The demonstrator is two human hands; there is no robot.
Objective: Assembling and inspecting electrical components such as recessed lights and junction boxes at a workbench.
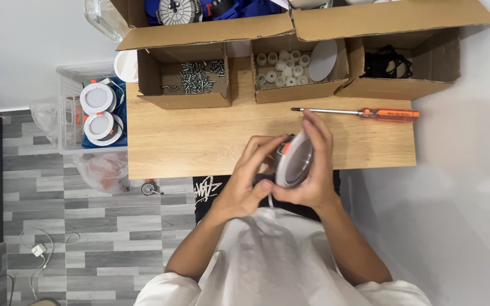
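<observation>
Both hands grip round recessed light fixture (294, 161) over tabletop (199, 136): left hand (250, 178) fingers wrapped on rim, right hand (316, 170) cupping back. Keep your grip firm, fixture level.

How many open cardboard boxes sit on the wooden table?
3, in a row along its far edge: left box holds screws, middle box white parts, right box black parts. None seems hidden.

The round lamp (294, 161) is white with a grey inner face and a small orange clip at its far left edge. It stands tilted on its edge, above the near edge of the bench (199, 136).
</observation>
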